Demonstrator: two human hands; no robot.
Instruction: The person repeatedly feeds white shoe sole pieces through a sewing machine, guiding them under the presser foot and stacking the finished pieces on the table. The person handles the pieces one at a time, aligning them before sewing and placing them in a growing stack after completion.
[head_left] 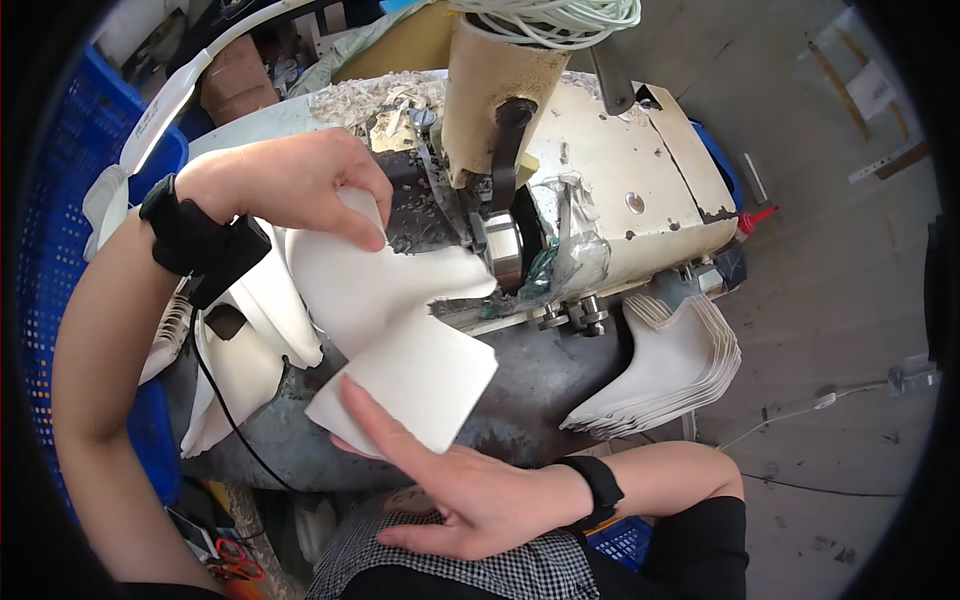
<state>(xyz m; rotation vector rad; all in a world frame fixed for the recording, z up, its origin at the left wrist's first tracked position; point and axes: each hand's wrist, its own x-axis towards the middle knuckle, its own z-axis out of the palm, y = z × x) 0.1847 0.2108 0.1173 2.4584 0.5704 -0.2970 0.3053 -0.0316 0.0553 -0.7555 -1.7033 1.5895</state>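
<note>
2 bare hands work 1 white curved sheet of stiff cut material (400, 330) in front of a worn cream-painted metal machine (610, 190). Nearest, the right hand (470, 490) lies palm up under the sheet's lower corner, fingers spread open and flat, the index finger pressed along the sheet's face; a black band (598, 485) circles that wrist above a black-and-white checked garment (470, 570). Higher, the left hand (290, 180) pinches the sheet's upper edge between thumb and curled fingers, a black wrist device (200, 245) strapped on with a thin black cable (230, 410) hanging from it. The sheet's far edge reaches into the machine's dark roller (505, 245). More white pieces (250, 340) hang loosely at the left of the grey rounded machine base (530, 380), and a neat stack of white curved cut pieces (670, 370) rests at its right. Shredded pale scraps (370, 100) lie on top of the machine. Beyond, a blue perforated plastic crate (60, 230) stands left, and a grey concrete floor (830, 300) spreads right, crossed by a thin cable
</note>
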